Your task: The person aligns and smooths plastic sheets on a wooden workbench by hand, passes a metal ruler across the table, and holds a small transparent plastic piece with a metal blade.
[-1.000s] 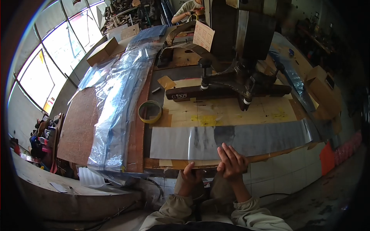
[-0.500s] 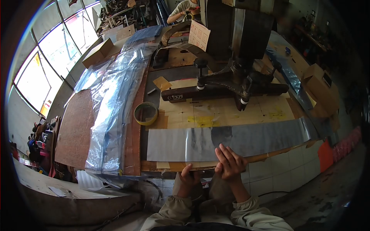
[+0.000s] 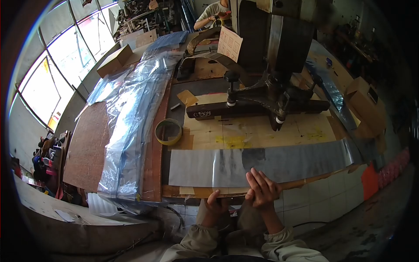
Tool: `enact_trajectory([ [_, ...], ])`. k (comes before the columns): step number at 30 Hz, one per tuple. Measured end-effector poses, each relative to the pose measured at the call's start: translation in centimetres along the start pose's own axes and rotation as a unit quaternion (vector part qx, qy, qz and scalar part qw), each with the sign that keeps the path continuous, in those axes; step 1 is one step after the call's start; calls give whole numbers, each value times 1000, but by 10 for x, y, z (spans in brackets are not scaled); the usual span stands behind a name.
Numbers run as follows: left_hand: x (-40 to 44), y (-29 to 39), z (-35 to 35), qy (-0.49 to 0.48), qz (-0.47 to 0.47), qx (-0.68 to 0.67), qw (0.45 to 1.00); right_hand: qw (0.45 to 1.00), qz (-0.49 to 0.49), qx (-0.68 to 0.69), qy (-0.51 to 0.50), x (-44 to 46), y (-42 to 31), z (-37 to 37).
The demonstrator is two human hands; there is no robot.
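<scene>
A long grey metal sheet (image 3: 301, 163) lies along the front of a pale wooden board (image 3: 200, 135) with yellow marks. My left hand (image 3: 214, 207) is at the board's front edge, its thumb over the rim and its other fingers curled below, partly hidden. To its right, my right hand (image 3: 264, 190) is raised over the sheet's near edge, fingers stretched out and close together. Whether those fingertips touch the metal I cannot tell. Above the board stands a dark press head (image 3: 279, 87) with a horizontal bar (image 3: 257, 109).
A tape roll (image 3: 168, 132) lies left of the board. Clear plastic film (image 3: 126, 144) covers a brown panel (image 3: 87, 153). Cardboard boxes (image 3: 114, 60) sit at the far left, and another carton (image 3: 364, 102) at the right. Behind the press, another person (image 3: 214, 15) uses their hands.
The whole view has shifted slightly right and down. My hands keep nearly the same places against the sheet and board edge.
</scene>
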State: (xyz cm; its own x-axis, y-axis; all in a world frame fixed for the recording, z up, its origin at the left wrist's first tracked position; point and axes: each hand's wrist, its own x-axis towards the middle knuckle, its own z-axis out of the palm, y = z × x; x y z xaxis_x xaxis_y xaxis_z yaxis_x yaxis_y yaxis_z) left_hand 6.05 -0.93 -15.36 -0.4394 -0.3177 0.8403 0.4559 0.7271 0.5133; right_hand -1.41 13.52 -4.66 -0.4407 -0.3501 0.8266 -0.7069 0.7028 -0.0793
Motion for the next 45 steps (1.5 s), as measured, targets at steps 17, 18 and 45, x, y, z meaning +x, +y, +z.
enact_trajectory([
  [17,-2,-1,0,18,11,64,998,1000,8,7,8,0,-2,2],
  [18,-2,0,0,17,9,66,998,1000,8,7,9,0,-2,2],
  [45,3,8,-9,-31,-33,92,995,1000,-8,-9,-1,-5,-1,1],
])
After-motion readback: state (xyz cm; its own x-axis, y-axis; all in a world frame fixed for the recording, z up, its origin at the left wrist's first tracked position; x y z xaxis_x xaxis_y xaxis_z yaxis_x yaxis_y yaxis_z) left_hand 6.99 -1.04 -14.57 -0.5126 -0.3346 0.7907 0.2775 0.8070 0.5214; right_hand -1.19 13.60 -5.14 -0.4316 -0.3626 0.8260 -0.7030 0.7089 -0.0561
